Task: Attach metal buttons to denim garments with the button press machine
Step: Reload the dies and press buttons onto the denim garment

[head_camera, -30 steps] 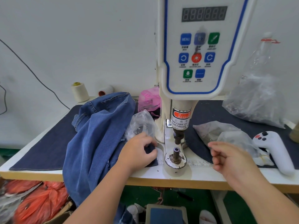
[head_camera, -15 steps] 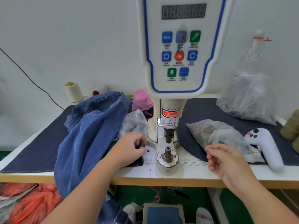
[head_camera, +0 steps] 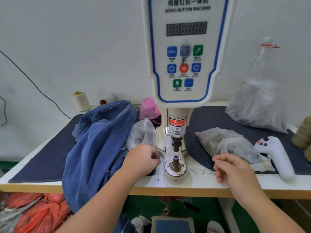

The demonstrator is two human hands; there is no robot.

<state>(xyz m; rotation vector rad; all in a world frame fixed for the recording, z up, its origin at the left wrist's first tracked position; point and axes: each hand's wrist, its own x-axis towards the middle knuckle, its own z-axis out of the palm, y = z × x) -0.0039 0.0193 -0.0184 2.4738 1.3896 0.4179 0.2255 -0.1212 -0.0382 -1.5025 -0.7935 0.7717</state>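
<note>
The left hand (head_camera: 143,159) is curling its fingers at the desk's front edge, seemingly pinching a button part beside the die (head_camera: 175,163). The right hand (head_camera: 235,170) is hovering, loosely curled, empty. The denim (head_camera: 94,148) is lying left; loading the die comes next.

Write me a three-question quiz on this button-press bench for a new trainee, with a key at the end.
1. True or false: the blue denim garment is already laid over the lower metal die post of the white servo button machine.
2. What lies right of the machine, beyond the right hand? A) white handheld controller B) scissors C) tape roll
3. Fill in: the cream thread cone stands at the table's back ____ side.

Key: 1 false, the post is bare and the garment is heaped to its left, beside the left hand; 2 A; 3 left.
</note>
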